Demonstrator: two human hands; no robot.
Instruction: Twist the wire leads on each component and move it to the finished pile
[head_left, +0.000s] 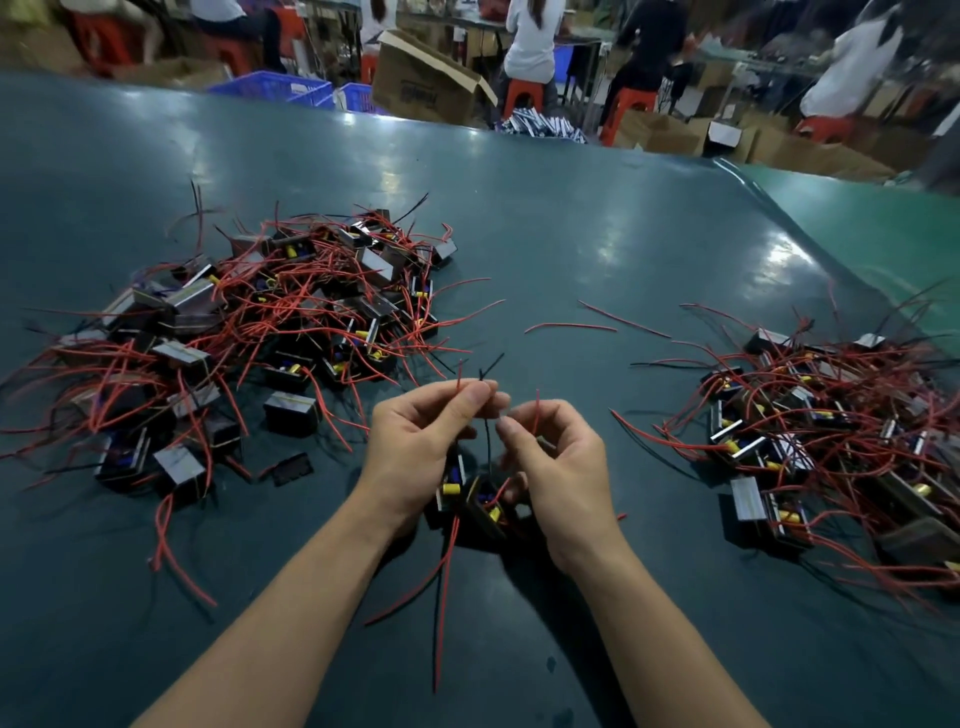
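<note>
Both hands up over the near centre of the dark green bench (571, 218). Left hand (415, 441): grip narrow, thumb and forefinger pinching a red lead (459, 375) and a black lead (491, 361) near their tips; both tips stick up past the fingers. Right hand (558, 457): fingers curled, grip narrow, pinching another red lead (537, 408) whose tip pokes up just above the fingers.

Black wire (488, 441) runs down between the two hands to the component (485, 501), a dark block with yellow and blue parts, sitting low between the wrists. Cannot tell whether it rests on the bench or hangs. A second similar block (448, 486) is just left of it, partly hidden by the left hand. Red leads (447, 571) trail from there toward the near edge.

Left pile (249, 332): large tangle of the same blocks with red and black wires, well apart from the hands. Right pile (831, 426): smaller, same parts. Two loose red wires (571, 327) lie on the bench between the piles, on the far side of the hands.

Far background: blurred people seated on red stools (522, 96), a cardboard box (426, 78), blue crates (275, 88).
</note>
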